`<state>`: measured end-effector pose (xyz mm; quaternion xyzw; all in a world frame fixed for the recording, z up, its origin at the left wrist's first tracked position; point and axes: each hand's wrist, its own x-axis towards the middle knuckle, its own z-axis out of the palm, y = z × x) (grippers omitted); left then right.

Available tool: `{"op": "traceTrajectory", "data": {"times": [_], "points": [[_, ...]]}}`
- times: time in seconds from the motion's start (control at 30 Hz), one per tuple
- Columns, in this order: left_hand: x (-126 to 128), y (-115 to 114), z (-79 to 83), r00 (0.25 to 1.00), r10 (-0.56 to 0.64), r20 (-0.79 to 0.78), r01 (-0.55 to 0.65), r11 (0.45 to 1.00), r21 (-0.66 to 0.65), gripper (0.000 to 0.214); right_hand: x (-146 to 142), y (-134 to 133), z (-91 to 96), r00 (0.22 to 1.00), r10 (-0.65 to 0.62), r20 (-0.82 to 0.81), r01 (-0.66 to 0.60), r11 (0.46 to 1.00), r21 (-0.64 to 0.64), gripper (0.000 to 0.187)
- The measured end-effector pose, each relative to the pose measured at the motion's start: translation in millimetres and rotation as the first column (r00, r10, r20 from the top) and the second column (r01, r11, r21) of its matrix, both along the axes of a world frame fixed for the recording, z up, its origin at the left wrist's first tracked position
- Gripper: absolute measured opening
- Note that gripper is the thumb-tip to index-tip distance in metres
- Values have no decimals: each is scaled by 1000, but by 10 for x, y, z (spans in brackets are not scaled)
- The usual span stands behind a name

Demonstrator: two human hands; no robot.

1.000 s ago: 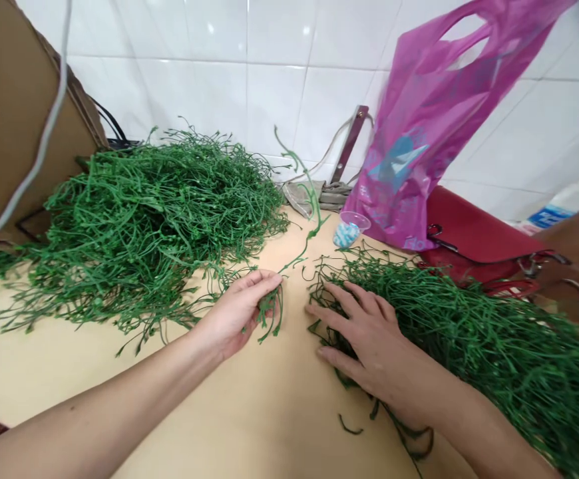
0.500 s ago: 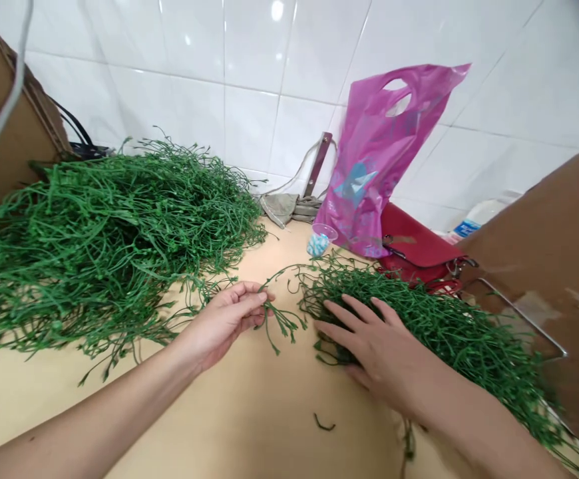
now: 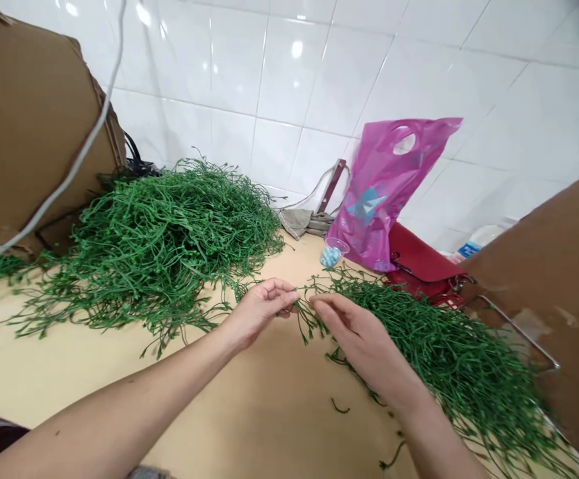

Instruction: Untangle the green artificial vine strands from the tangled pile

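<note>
Over the middle of the table, my left hand (image 3: 264,309) pinches a small bunch of thin green stems (image 3: 307,320) between thumb and fingers. Their branched tips stick out towards the right. Close beside those tips is my right hand (image 3: 357,332), its thumb and fingers drawn together; what lies between them, if anything, is hidden. Behind my right hand spreads a heap of the same green stems (image 3: 449,346). A larger, taller heap of stems (image 3: 180,233) lies on the left, beyond my left forearm.
Cardboard boxes stand at left (image 3: 30,126) and right (image 3: 564,286). Against the tiled wall are a pink plastic bag (image 3: 389,186), a red bag (image 3: 416,263) and a small clear cup with blue-white contents (image 3: 331,256). A white cable (image 3: 87,143) hangs at left. A loose stem piece (image 3: 340,408) lies in front.
My right hand has lifted off the right heap and moved left to the bunch, its spread fingers now drawn together. My left hand still holds the stems. The view has shifted.
</note>
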<state>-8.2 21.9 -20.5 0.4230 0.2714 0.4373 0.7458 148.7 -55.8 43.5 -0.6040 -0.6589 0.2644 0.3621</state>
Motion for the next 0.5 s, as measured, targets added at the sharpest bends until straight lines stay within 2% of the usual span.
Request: {"op": "traceTrajectory", "data": {"times": [0.1,0.23,0.37,0.5], "points": [[-2,-9,1,999,-34,-2,34,999,25,46,-68,142,-186,979,16,-205,-19,1000,-9,24],[-16,-13,20,997,-82,4,82,996,33,51,6,231,-387,973,-34,-229,40,999,21,27],[-26,15,10,994,-107,-39,109,991,73,51,46,222,-439,972,-42,-232,48,999,20,29],[-19,38,-15,993,-97,-70,105,987,120,46,54,193,-401,971,-45,-233,53,998,28,32]]}}
